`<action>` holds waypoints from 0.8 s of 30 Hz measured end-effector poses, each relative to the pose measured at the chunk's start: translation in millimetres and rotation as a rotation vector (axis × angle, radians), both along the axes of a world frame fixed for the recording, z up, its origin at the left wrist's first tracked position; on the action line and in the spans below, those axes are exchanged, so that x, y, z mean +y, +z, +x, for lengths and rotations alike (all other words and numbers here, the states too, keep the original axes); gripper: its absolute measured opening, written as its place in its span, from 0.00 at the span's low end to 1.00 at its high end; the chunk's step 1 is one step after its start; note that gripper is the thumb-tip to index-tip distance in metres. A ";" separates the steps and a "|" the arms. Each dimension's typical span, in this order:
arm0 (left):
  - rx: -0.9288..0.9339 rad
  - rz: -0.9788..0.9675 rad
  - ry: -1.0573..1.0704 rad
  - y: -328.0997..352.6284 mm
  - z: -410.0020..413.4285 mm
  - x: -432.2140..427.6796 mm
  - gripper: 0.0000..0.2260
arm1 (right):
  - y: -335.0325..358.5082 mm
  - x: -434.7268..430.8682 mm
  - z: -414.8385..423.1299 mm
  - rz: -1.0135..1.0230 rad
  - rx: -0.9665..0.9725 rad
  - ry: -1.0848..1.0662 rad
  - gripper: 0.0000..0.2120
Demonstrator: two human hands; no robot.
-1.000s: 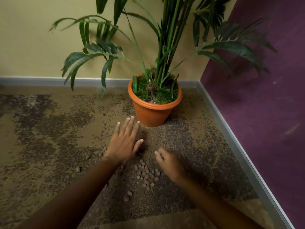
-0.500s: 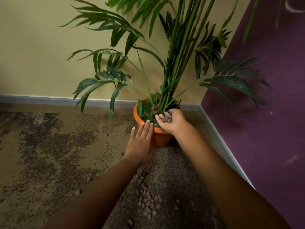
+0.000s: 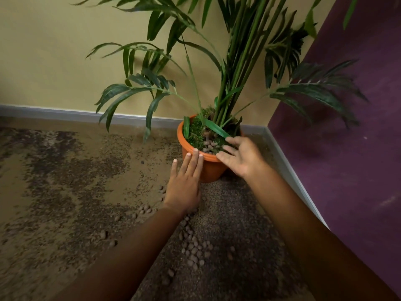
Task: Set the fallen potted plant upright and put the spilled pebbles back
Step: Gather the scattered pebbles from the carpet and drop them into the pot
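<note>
Pot upright in the corner, pebbles left on the floor

The orange pot (image 3: 211, 170) stands upright at centre frame with its plant (image 3: 234, 83) rising tall. The left hand (image 3: 184, 183) lies flat, fingers straight, against the pot's side, and the right hand (image 3: 240, 158) is spread wide and empty over the rim. Most pebbles (image 3: 194, 249) lie scattered on the floor (image 3: 65, 192) at lower centre. They look small, hard, light and apt to roll, so they are probably best scooped by the cupped handful. The top-heavy pot is probably best steadied at its rim.
</note>
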State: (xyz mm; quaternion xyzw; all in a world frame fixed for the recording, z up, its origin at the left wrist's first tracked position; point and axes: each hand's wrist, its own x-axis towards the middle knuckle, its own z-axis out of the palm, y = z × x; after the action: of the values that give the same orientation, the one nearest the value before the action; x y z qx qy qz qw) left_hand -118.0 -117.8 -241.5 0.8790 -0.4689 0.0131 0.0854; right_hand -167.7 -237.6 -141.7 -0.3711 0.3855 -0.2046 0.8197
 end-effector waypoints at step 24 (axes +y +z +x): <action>0.033 0.178 -0.167 -79.7 -51.4 107.4 0.30 | -208.6 91.5 -129.9 -1.635 0.651 0.905 0.39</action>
State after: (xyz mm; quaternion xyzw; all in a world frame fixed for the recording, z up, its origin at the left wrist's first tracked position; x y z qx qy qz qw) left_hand -169.5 -10.4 -321.2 0.8412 -0.5382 -0.0504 0.0156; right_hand -297.5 -146.1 -350.3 -0.9734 0.1538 0.0367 0.1660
